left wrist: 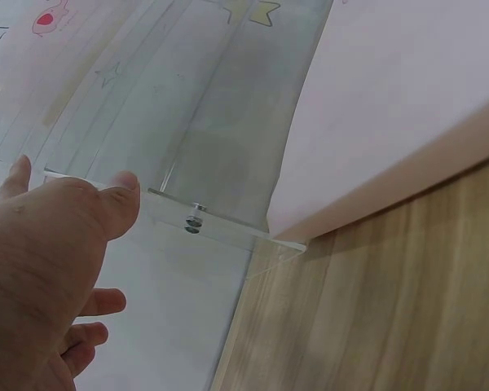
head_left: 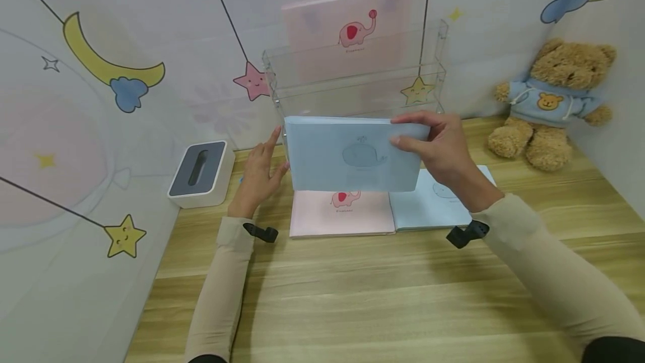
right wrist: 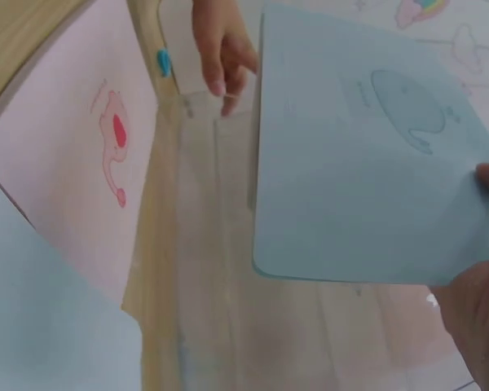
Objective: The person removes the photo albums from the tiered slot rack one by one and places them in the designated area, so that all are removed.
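Observation:
My right hand (head_left: 443, 142) pinches a light blue whale notebook (head_left: 322, 156) by its right end, thumb on the cover and fingers at the top edge. The notebook is raised in front of a clear acrylic tiered rack (head_left: 274, 85), covering its lower part in the head view. At the rack's left side is my left hand (head_left: 259, 175), its thumb (left wrist: 124, 199) by the side panel's edge and its fingers relaxed. A pink elephant notebook (head_left: 347, 21) stands in the rack's back tier. Below the held notebook, another pink notebook (head_left: 312, 220) and a blue one (head_left: 428, 212) lie side by side.
On the left of the wooden table (head_left: 353, 307) sits a white box with a grey slotted top (head_left: 183, 170). A teddy bear (head_left: 549, 99) in a blue hoodie sits at the back right. Behind the rack is a wall with printed moons and stars.

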{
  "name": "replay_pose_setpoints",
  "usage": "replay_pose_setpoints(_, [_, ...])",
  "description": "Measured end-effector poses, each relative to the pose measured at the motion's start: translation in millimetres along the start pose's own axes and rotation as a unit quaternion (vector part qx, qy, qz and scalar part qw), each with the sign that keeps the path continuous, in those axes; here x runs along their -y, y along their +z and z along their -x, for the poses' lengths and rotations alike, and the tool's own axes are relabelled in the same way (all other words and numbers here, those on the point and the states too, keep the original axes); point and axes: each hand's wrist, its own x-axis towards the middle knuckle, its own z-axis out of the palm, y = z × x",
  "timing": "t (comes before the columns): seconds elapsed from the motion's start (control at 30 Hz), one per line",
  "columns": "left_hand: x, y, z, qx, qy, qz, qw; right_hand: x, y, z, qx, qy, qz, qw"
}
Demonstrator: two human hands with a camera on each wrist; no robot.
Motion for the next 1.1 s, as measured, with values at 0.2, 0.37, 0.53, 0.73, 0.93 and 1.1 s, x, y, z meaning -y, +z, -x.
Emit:
replay_pose_setpoints(0.2, [0.0, 0.0, -0.4, -0.010, 0.010, -0.005, 0.9999, -8, 0, 16.1, 0.003, 0.024, -0.067, 0.9975])
replay_pose_setpoints(0.37, [-0.6, -0.5, -0.6, -0.004, 0.006, -0.007, 0.9999, -14, 2, 30.5, 0.011, 0.058, -0.098, 0.9934])
replay_pose_setpoints(0.53, [-0.7, -0.8, -0.6, -0.006, 0.006, -0.009, 0.9999, -19, 7, 43.1, 0.025, 0.110, -0.093, 0.9893])
replay_pose_setpoints(0.73, [-0.1, -1.2, -0.8, -0.012, 0.011, -0.006, 0.9998, -27, 13, 56.8, 0.046, 0.159, -0.090, 0.9821])
replay_pose_setpoints(0.93, [-0.1, -2.0, -0.5, -0.002, 0.004, 0.004, 1.0000, -38, 18, 70.9, 0.061, 0.199, -0.090, 0.9740])
replay_pose_setpoints(1.1, [-1.9, -3.2, 0.2, 0.006, -0.001, 0.007, 1.0000, -49, 21, 82.5, 0.075, 0.227, -0.095, 0.9664])
